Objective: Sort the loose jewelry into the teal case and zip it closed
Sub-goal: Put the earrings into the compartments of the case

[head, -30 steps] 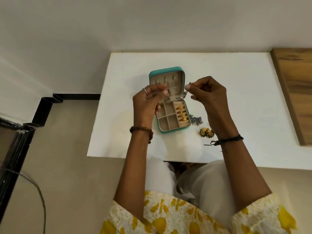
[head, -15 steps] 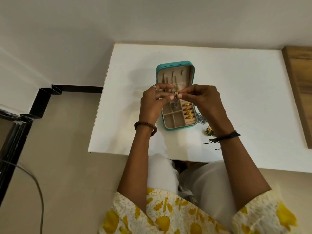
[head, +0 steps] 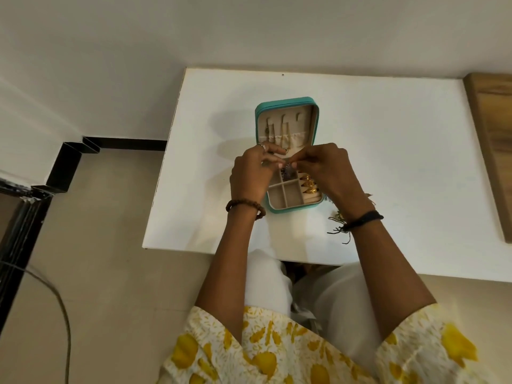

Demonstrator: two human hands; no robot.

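Left hand [head: 250, 176]: fingertips pinched on a small silvery piece [head: 286, 171].
Right hand [head: 324, 169]: same piece pinched from the other side.
Piece: held just above the case [head: 285, 102], over its upper compartments.
Handling: judged light, thin, easily tangled; best gripped at the ends.
Case: open on the table [head: 388, 134]; gold rings [head: 309, 184] already slotted.
Loose items [head: 338, 215]: beside the right wrist.

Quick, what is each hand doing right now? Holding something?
Left hand: fingers pinch a small silver jewelry piece over the teal case.
Right hand: pinches the same piece from the other side.
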